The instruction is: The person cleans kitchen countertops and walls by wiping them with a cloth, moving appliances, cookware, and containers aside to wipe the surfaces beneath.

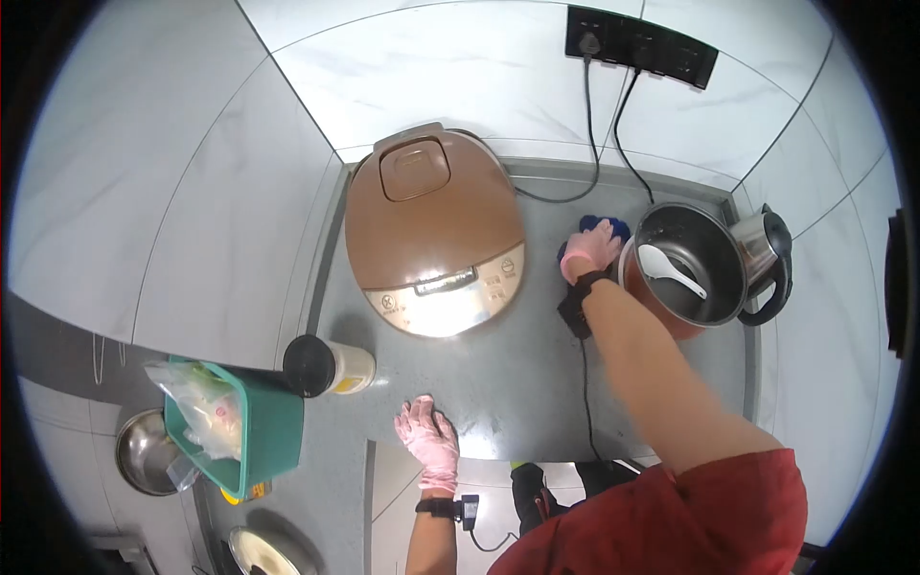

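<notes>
My right hand (594,247), in a pink glove, presses a dark blue cloth (606,223) against the grey countertop (546,364), between the rice cooker and a pot. My left hand (428,442), also pink-gloved, rests at the counter's front edge with its fingers apart and nothing in them. The brown rice cooker (436,230) stands with its lid down, front panel facing me. Close beside my right wrist is the dark inner pot (692,264), set in or on a reddish-brown base, with a white rice paddle (671,270) lying inside it.
A metal kettle (764,244) stands in the right corner. A jar with a black lid (331,366) is left of my left hand, near a green bin (273,422) holding a plastic bag. Power cords (592,125) hang from the black socket strip (640,46).
</notes>
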The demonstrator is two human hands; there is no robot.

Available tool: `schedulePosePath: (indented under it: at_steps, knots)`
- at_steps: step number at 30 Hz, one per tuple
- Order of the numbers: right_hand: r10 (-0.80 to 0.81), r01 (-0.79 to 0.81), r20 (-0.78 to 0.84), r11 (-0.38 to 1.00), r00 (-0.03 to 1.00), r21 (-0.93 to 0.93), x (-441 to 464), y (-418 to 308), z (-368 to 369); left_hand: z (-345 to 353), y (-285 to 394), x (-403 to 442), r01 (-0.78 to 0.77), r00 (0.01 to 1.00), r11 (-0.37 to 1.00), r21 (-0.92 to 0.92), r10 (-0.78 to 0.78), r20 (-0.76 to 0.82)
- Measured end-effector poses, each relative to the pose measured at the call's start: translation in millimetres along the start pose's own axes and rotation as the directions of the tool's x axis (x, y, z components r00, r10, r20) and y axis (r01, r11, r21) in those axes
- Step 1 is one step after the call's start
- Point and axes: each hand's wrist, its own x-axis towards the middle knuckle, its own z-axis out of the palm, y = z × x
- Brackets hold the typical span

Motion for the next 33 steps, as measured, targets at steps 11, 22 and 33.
schedulePosePath:
  at_steps: [11, 22, 33]
  knots:
    - [-0.513, 0.539, 0.253, 0.842, 0.82, -0.04, 31.5, -42.1, 1.5, 6.8, -4.7, 1.1, 0.028, 0.999, 0.999, 0.016, -0.028, 0.018]
    - [-0.929, 0.88, 0.364, 0.225, 0.064, 0.418, -87.4, 96.5, -58.4, 2.0, -1.5, -1.7, 0.003, 1.0, 1.0, 0.007, -0.003, 0.016]
    - [-0.798, 0.669, 0.224, 0.595, 0.56, 0.446, -126.3, 190.7, -125.2, 4.6, -0.6, -3.0, 0.006, 1.0, 1.0, 0.011, -0.006, -0.017]
